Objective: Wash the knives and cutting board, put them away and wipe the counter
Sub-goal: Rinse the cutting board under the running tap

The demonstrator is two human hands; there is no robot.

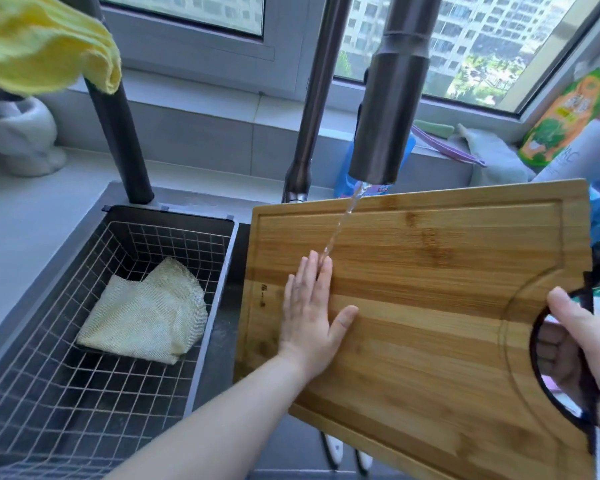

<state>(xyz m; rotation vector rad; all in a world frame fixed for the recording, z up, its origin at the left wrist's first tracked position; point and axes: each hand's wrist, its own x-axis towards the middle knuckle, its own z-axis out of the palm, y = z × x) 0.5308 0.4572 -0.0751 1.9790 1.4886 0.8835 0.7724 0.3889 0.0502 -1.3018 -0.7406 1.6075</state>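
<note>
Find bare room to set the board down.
Bare: the counter left of the basket; the basket floor nearer than the cloth. Crowded: the right sill, with bottles; knives lie in the sink under the board.

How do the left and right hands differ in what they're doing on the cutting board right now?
The left hand lies flat with straight fingers on the face of the cutting board. The right hand curls through the handle cutout at the board's corner and grips it. The left hand's fingertips sit where the water stream from the faucet lands, while the right hand is well clear of it. Both hands touch the board.
</note>
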